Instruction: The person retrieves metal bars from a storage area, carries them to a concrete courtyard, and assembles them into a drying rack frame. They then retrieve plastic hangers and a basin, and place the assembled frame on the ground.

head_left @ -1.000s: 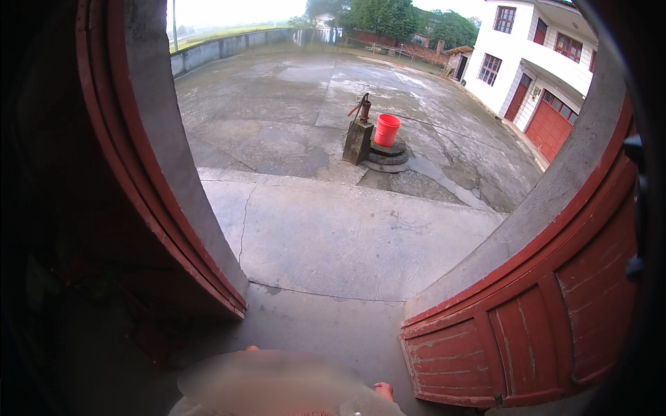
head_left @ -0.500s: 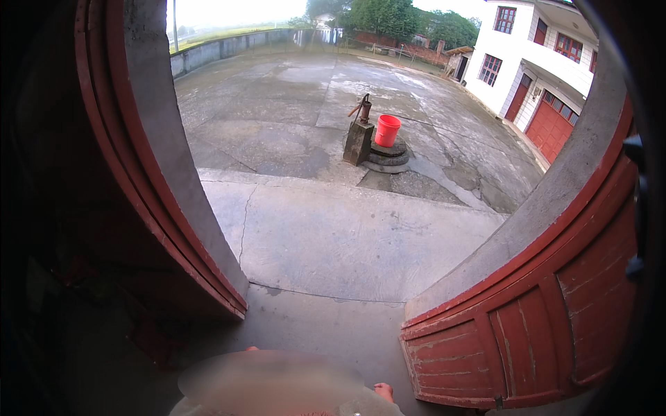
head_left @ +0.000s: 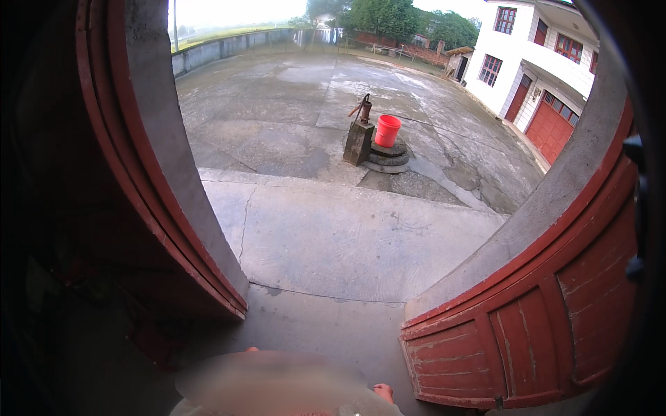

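Door leaf [head_left: 527, 340] across the lower right of the head view, red and panelled, its paint cracked in pale streaks. Just left of it, near the bottom edge, right hand [head_left: 382, 392], fingers bent inward; cannot tell whether pressed shut or pinching anything (too small, and partly lost behind pale clothing [head_left: 374, 407]). Farther left along the bottom, only a sliver of left hand [head_left: 252, 349], peeping above a blurred oval patch [head_left: 270, 381]; cannot tell whether spread or closed, or on what.

Beyond both, smooth grey floor [head_left: 319, 322], meeting a paler concrete slab [head_left: 361, 239] at mid-frame (a long crack down its left part). From upper left to lower left of centre, red door frame [head_left: 128, 149], bowed beside a grey jamb [head_left: 156, 90].

At upper centre, red bucket [head_left: 387, 131], upright on a round stepped base [head_left: 388, 159]; just to its left, a rusty hand pump [head_left: 365, 112] on a squarish stone block [head_left: 358, 143]. All around, grey yard [head_left: 263, 132], damp-looking and patched. Upper left, low wall [head_left: 236, 52]; top centre, green trees [head_left: 381, 21]; upper right, white building [head_left: 479, 73] with red-framed windows [head_left: 490, 69].
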A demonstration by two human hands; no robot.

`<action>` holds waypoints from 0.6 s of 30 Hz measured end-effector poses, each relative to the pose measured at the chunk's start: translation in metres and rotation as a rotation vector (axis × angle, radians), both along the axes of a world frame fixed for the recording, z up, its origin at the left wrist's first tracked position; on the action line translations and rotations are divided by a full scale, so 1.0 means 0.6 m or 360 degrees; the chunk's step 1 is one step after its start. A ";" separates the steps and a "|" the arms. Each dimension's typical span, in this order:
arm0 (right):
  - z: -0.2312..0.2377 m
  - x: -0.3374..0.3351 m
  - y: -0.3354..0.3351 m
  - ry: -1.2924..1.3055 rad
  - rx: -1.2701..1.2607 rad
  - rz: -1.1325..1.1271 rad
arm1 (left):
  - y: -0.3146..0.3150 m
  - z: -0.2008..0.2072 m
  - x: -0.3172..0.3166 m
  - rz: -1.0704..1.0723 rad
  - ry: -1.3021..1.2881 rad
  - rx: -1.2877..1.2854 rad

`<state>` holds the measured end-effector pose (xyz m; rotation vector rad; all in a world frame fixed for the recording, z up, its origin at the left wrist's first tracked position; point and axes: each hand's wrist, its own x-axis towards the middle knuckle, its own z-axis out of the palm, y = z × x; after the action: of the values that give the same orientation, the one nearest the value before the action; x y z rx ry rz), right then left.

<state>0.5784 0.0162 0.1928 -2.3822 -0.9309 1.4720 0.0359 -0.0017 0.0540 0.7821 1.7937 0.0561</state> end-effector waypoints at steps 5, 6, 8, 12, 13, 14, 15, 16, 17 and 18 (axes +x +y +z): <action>-0.003 0.000 -0.003 -0.0020 -0.0027 -0.0003 | 0.001 0.003 0.002 -0.0014 0.0023 -0.0007; -0.005 0.001 -0.003 0.0016 0.0002 -0.0006 | 0.001 0.003 0.002 -0.0021 0.0029 -0.0009; -0.006 0.001 -0.005 0.0021 -0.0025 -0.0042 | 0.000 0.004 0.002 -0.0036 0.0043 -0.0014; -0.008 0.001 -0.004 0.0003 0.0061 0.0036 | -0.003 0.001 -0.002 -0.0108 0.0014 0.0086; -0.008 0.000 -0.003 0.0023 0.0085 0.0042 | -0.003 -0.001 -0.002 -0.0073 -0.0006 0.0091; -0.008 0.000 -0.002 0.0031 0.0075 0.0019 | -0.003 -0.003 -0.003 -0.0031 -0.0024 0.0099; -0.008 -0.001 -0.001 0.0034 0.0070 0.0023 | -0.003 -0.005 -0.003 -0.0003 -0.0010 0.0055; -0.009 -0.001 -0.001 0.0020 0.0030 -0.0010 | -0.003 -0.008 -0.002 0.0024 0.0002 0.0012; -0.010 -0.001 0.000 -0.0026 -0.0031 -0.0041 | -0.002 -0.009 -0.002 0.0047 0.0011 -0.0032; -0.011 -0.001 0.000 0.0016 -0.0021 -0.0044 | -0.002 -0.010 -0.002 -0.0158 0.0086 0.0048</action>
<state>0.5780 0.0165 0.1860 -2.3846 -0.8849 1.4833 0.0349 -0.0028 0.0479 0.9007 1.8057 -0.0038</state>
